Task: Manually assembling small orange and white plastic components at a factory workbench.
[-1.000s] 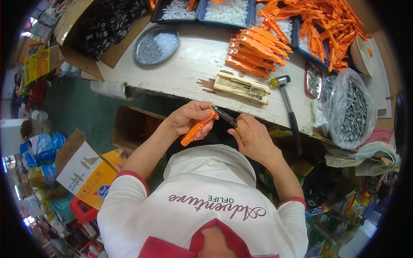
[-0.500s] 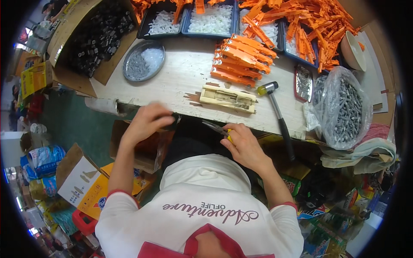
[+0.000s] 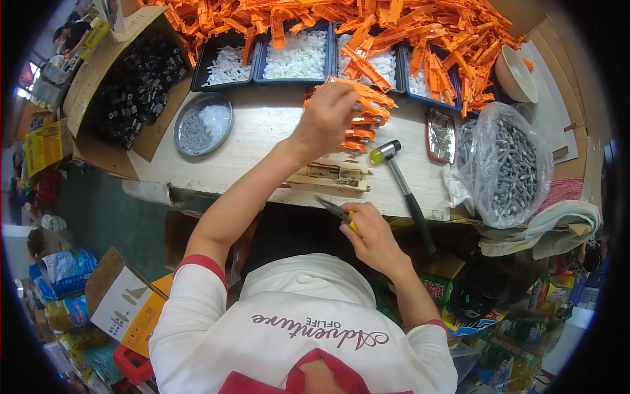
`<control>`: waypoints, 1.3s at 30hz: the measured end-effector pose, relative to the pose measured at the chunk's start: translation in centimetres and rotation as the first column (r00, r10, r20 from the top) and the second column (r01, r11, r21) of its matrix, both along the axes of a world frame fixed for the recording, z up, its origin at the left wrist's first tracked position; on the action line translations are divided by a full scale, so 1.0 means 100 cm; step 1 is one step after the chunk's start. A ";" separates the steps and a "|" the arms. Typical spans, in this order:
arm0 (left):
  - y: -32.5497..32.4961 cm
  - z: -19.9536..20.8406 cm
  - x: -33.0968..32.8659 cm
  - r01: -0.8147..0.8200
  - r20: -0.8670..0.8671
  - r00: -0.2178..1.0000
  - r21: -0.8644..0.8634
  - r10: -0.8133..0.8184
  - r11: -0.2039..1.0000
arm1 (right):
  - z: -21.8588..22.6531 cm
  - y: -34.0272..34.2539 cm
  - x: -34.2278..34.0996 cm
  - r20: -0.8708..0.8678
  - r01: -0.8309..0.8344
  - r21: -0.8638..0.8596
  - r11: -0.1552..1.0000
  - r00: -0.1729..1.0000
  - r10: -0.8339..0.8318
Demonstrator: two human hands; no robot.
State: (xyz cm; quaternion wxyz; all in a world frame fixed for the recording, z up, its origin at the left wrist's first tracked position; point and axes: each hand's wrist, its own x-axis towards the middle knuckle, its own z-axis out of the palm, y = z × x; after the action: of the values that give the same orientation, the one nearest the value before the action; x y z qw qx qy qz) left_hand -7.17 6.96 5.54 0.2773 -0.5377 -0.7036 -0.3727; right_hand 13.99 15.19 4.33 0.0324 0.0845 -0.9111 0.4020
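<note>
My left hand (image 3: 327, 117) reaches over the table to the neat stack of orange plastic parts (image 3: 371, 105). Its fingers are bent together against the stack, and what they pinch, if anything, is hidden. At the table's front edge, my right hand (image 3: 375, 238) is closed round the yellow-handled pliers (image 3: 338, 210), whose jaws point up and left. Between the hands lies a cream-coloured block with a long hollow (image 3: 341, 175), partly covered by my left forearm. Just right of it rests a mallet (image 3: 405, 187) with a yellow face and black grip, its handle overhanging the edge.
Blue trays of small white parts (image 3: 294, 56) line the back beneath a heap of orange parts (image 3: 453, 33). At left are a round metal dish (image 3: 203, 125) and a carton of black parts (image 3: 141, 92). A red tray (image 3: 440, 136) and a bag of grey pieces (image 3: 512, 167) stand right.
My left hand has moved from the table's front edge up and right to the orange stack. My right hand still holds the pliers near the edge. The whole view has shifted slightly.
</note>
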 end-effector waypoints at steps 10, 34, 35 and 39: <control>-0.091 -0.013 0.074 0.085 0.955 0.111 0.265 -0.274 0.960 | 0.010 0.000 -0.031 -0.158 0.152 -0.033 0.988 0.975 -0.156; -0.183 -0.036 0.092 0.252 0.790 -0.609 0.283 -0.076 0.925 | 0.001 -0.036 -0.017 0.015 -0.173 0.180 0.968 0.985 0.173; -0.202 -0.035 0.092 0.367 0.886 -0.457 0.102 0.083 0.925 | -0.002 -0.036 -0.018 -0.048 -0.180 0.188 0.965 0.980 0.192; -0.264 -0.044 0.119 -0.050 0.064 0.715 -0.988 0.696 0.143 | -0.004 -0.021 -0.015 0.037 -0.136 0.081 0.987 0.990 0.133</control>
State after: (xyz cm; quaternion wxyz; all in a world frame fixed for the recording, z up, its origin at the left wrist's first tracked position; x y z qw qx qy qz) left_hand 4.71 -19.44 1.16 -0.2174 -0.2597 -0.9369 0.0866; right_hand 12.50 13.07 3.89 -0.0127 0.1407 -0.9197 0.3663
